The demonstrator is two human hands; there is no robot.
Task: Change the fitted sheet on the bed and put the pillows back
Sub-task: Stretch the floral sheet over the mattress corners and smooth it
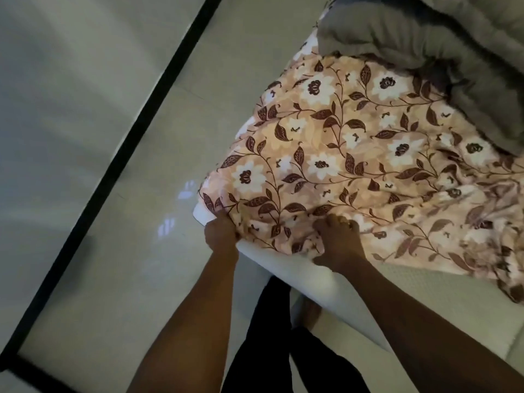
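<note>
A peach floral sheet [354,154] with brown leaves and white flowers covers most of the white mattress [300,268]. Its near edge is bunched along the mattress's near side. My left hand [221,232] grips the sheet's edge at the bare mattress corner. My right hand [338,241] grips a fold of the same edge further right, fingers curled into the cloth. A grey pillow [425,32] lies at the far end of the bed, partly on the sheet. To the right the sheet is crumpled and bare mattress shows below it.
Pale glossy floor tiles [141,236] lie left of the bed. A black strip [122,154] runs diagonally along the base of the wall. My dark-trousered legs [272,336] stand against the mattress's near side.
</note>
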